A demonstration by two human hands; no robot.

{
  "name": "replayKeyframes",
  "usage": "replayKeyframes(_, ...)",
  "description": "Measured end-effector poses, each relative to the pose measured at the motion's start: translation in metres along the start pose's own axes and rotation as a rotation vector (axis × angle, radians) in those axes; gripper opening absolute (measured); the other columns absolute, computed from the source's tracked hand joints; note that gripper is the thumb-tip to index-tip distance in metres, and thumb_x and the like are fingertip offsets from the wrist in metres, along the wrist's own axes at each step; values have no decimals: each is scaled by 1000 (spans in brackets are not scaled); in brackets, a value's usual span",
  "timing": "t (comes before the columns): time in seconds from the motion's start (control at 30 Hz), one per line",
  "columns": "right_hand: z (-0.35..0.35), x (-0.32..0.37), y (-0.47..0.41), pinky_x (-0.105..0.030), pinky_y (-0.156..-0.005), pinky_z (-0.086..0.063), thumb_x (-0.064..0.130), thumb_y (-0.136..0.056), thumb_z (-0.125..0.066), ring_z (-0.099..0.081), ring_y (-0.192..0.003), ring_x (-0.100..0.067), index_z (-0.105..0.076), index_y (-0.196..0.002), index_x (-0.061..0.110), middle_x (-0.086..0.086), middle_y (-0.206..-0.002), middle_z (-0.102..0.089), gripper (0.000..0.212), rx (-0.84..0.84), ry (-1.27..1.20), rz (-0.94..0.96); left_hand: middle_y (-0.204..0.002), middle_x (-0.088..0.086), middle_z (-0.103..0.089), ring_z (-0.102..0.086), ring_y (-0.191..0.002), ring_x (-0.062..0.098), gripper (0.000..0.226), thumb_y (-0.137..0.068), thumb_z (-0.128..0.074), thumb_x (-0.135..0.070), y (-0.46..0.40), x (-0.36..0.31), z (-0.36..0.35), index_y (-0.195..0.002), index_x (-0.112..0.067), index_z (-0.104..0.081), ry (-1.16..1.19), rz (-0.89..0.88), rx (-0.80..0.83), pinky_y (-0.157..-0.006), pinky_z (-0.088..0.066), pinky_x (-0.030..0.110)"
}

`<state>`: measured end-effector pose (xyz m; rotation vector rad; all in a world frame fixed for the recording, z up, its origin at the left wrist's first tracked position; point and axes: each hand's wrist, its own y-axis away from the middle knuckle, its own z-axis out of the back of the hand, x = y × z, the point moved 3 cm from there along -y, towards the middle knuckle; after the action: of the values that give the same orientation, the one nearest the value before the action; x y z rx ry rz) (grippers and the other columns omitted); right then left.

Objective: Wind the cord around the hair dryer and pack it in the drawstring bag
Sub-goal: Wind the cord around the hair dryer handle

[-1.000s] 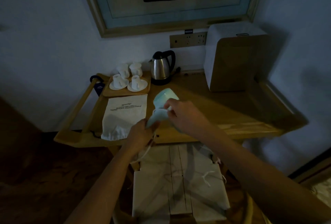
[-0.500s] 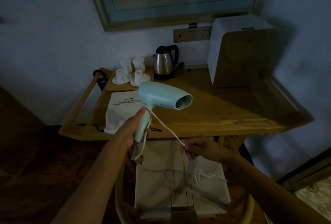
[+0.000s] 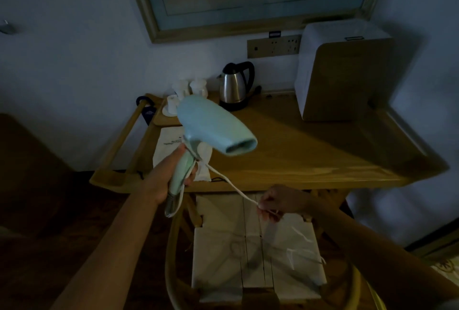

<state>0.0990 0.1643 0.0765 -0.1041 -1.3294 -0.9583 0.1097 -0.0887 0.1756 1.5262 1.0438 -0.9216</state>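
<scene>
Dim room, wooden desk against a pale wall. Left hand is wrapped closed around the handle of the pale blue hair dryer, held up in the air above the desk's front-left part, nozzle pointing right and slightly toward the camera. The handle slants down and left through the fist.

White cord leaves the base of the handle in a short loop below the left hand, then runs up along the handle and out to the right, slanting down past the desk's front edge to the right hand. Right hand is below the front edge, fingers pinched closed on the cord; the stretch between the hands looks fairly straight. How many turns already sit on the handle cannot be told.

White drawstring bag with dark print lies flat on the desk near the front-left corner, partly hidden behind the dryer and left hand.

At the desk's back-left: a wooden tray with white cups. Just right of it, at the back edge, a steel kettle on its black base. A white and wood box-like appliance occupies the back-right. Below the front edge, a chair with a pale seat cushion.
</scene>
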Motion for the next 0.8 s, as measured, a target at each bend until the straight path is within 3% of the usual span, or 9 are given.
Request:
replayKeyframes(0.03,7,4,-3,-20,-58,-53,18,-92,-53,-61,-56,-6,-70,-81,8,9,-62,-68,22,-64,68,-2,-58,11,-53,-49,-38,10,46,-88,-48,-50,6,-1,-1,-78,-7,-58,-52,-28,20,-38,-41,18)
replayKeyframes(0.1,25,10,-5,-15,-51,-49,16,-91,-55,-56,-44,0,-70,-81,4,12,-47,-63,21,-201,149,-27,-55,9,-62,-57,-40,11,65,-51,-74,-67,21,-7,-6,-80,-11,-60,-159,-47,96,-39,-46,19)
replayKeyframes(0.17,45,13,-6,-8,-44,-43,14,-91,-55,-52,-37,4,-68,-85,-1,13,-40,-60,21,-337,151,-63,-57,0,-70,-63,-46,8,88,-24,-78,-73,29,-10,-9,-89,-17,-58,-353,0,206,-43,-50,19)
replayKeyframes(0.23,63,17,-4,-8,-42,-41,14,-91,-55,-51,-37,2,-67,-85,-1,9,-52,-62,20,-426,117,-78,-69,-3,-73,-67,-55,9,80,-39,-75,-72,31,-9,-15,-97,-20,-58,-644,66,369,-50,-53,20)
replayKeyframes(0.3,77,25,0,-12,-45,-42,15,-91,-55,-52,-45,-4,-67,-76,9,0,-64,-62,20,-504,131,-59,-82,-1,-72,-69,-63,10,53,-67,-71,-54,29,1,-24,-106,-21,-61,-956,85,486,-56,-54,20)
replayKeyframes(0.4,88,46,7,-15,-47,-40,19,-89,-57,-49,-50,-11,-68,-70,12,-9,-71,-68,23,-592,134,-15,-76,-10,-64,-59,-49,-6,35,-82,-67,-40,22,30,-47,-109,-18,-65,-1234,47,523,-51,-47,12)
replayKeyframes(0.57,68,103,19,-11,-43,-38,15,-87,-59,-49,-42,2,-68,-82,12,3,-70,-65,11,-577,-32,121,-75,-3,-65,-58,-47,2,37,-82,-65,-43,0,78,-52,-110,-19,-63,-1178,66,250,-44,-47,17)
replayKeyframes(0.67,43,132,26,-11,-44,-37,13,-86,-60,-49,-39,8,-68,-84,11,5,-67,-64,9,-523,-33,209,-75,-2,-64,-63,-60,14,30,-86,-60,-44,-16,85,-49,-101,-19,-64,-1036,52,72,-57,-52,26)
replayKeyframes(0.8,17,147,36,-9,-40,-35,7,-87,-59,-49,-38,3,-68,-84,-1,-4,-65,-63,12,-442,-110,357,-71,6,-63,-62,-52,15,32,-88,-56,-44,-33,68,-37,-92,-12,-60,-783,140,-114,-62,-57,28)
